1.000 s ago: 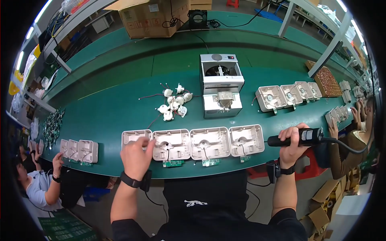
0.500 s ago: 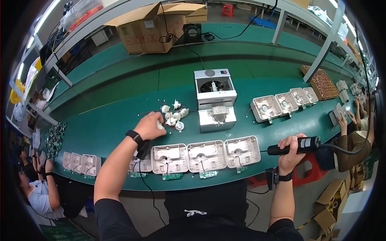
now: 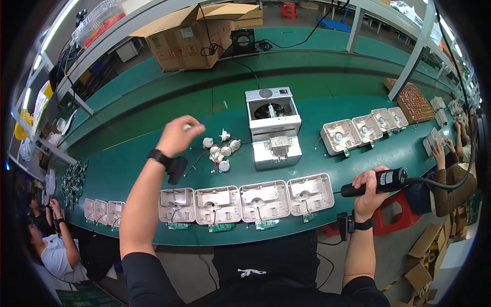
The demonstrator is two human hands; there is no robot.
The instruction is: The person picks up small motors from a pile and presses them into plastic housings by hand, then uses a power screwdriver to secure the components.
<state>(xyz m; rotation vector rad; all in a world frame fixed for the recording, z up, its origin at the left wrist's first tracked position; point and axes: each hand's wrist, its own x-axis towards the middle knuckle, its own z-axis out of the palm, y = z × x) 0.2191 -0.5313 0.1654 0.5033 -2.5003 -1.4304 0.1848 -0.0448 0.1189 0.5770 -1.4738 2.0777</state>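
Observation:
My left hand (image 3: pixel 178 135) is raised above the bench, left of a cluster of small white round parts with thin wires (image 3: pixel 220 152). Its fingers are closed on a small whitish part (image 3: pixel 188 127), mostly hidden by them. My right hand (image 3: pixel 369 192) grips a black corded electric screwdriver (image 3: pixel 391 179), its bit pointing left. Beside that tip ends a row of several open white plastic housings (image 3: pixel 264 199) along the near edge. Small green circuit boards (image 3: pixel 221 227) hang by wires at their front sides.
A white screw feeder (image 3: pixel 276 153) stands mid-bench. Several housings with round parts fitted (image 3: pixel 339 137) sit at right, before a brown tray (image 3: pixel 413 105). Circuit boards (image 3: pixel 74 181) are heaped far left. A cardboard box (image 3: pixel 184 46) stands behind; co-workers sit on both sides.
My left hand has lifted from the cluster and moved up and left with a small whitish part. My right hand with the screwdriver has hardly moved.

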